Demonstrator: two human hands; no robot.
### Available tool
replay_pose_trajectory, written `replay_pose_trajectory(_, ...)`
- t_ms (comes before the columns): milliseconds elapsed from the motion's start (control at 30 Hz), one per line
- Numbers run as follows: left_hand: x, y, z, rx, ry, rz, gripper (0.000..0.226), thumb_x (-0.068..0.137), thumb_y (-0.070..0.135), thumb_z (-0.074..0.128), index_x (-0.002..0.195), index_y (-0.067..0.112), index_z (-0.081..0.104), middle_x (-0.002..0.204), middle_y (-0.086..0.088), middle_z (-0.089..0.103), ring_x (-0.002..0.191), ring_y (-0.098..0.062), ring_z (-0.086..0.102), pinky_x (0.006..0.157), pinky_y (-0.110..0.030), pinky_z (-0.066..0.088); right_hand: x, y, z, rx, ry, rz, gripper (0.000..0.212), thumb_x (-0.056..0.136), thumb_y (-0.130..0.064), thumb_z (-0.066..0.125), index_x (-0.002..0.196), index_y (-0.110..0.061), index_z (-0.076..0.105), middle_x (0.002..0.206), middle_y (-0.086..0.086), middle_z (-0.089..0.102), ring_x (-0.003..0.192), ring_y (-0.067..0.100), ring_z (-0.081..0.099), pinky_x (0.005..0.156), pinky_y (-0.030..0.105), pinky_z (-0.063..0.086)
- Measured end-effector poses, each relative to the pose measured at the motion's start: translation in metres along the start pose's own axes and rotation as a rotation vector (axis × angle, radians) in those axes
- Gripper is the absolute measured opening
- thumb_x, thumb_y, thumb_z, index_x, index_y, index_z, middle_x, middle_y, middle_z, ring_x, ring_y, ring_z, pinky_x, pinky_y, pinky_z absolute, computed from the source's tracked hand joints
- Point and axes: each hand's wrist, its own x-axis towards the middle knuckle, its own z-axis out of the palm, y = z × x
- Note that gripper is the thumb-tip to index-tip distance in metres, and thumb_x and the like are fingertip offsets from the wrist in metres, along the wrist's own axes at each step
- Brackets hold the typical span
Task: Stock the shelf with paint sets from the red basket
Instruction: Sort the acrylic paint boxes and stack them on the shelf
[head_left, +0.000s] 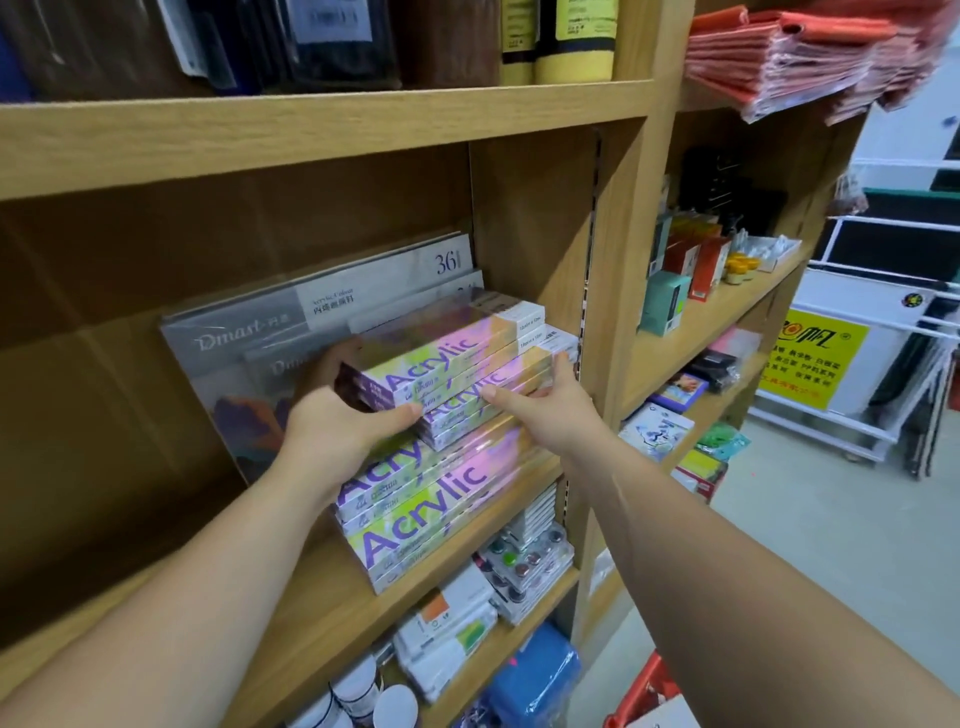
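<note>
A stack of flat "Acrylic" paint sets (441, 483) with purple lettering lies on the wooden shelf (322, 597). On top of it sits a smaller pile of the same paint sets (457, 358). My left hand (337, 421) grips the left end of this upper pile, thumb along the front edge and fingers behind. My right hand (545, 410) presses on the pile's right front, thumb along the front edge and fingers straight against the right end. A corner of the red basket (644, 686) shows at the bottom edge.
Large grey Dmart acrylic boxes (249, 338) lean against the shelf's back behind the stack. Watercolour pans and boxes (524, 566) fill the shelf below. A wooden upright (623, 260) bounds the bay on the right; beyond it are small boxes (685, 270) and open floor.
</note>
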Motion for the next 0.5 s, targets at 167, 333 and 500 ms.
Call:
replay_pose_trajectory(167, -0.002, -0.003, 0.001, 0.039, -0.053, 0.05, 0.064, 0.052, 0.039, 0.099, 0.104, 0.028, 0.063, 0.083, -0.008, 0.078, 0.059, -0.029, 0.072, 0.053, -0.045, 0.06, 0.005, 0.011, -0.008, 0.042, 0.016, 0.013, 0.13, 0.071, -0.042, 0.093, 0.165, -0.031, 0.005, 0.134, 0.004, 0.063, 0.123, 0.027, 0.063, 0.108, 0.05, 0.05)
replay_pose_trajectory(333, 0.004, 0.004, 0.002, 0.05, -0.138, 0.07, 0.084, 0.062, 0.029, 0.097, 0.13, 0.051, 0.052, 0.094, -0.01, 0.078, 0.061, -0.032, 0.07, 0.052, -0.041, 0.057, 0.004, 0.018, -0.012, 0.056, 0.042, -0.023, 0.117, 0.073, -0.047, 0.09, 0.164, -0.029, 0.019, 0.144, -0.001, 0.049, 0.128, 0.031, 0.058, 0.109, 0.054, 0.049)
replay_pose_trajectory(500, 0.013, 0.019, 0.007, 0.193, -0.191, 0.095, 0.101, 0.066, 0.036, 0.096, 0.152, 0.044, 0.042, 0.123, -0.001, 0.07, 0.105, -0.023, 0.068, 0.095, -0.039, 0.056, 0.005, 0.016, -0.012, 0.056, 0.07, -0.049, 0.127, 0.065, -0.056, 0.091, 0.164, -0.031, 0.016, 0.165, -0.005, 0.029, 0.143, 0.029, 0.044, 0.113, 0.056, 0.045)
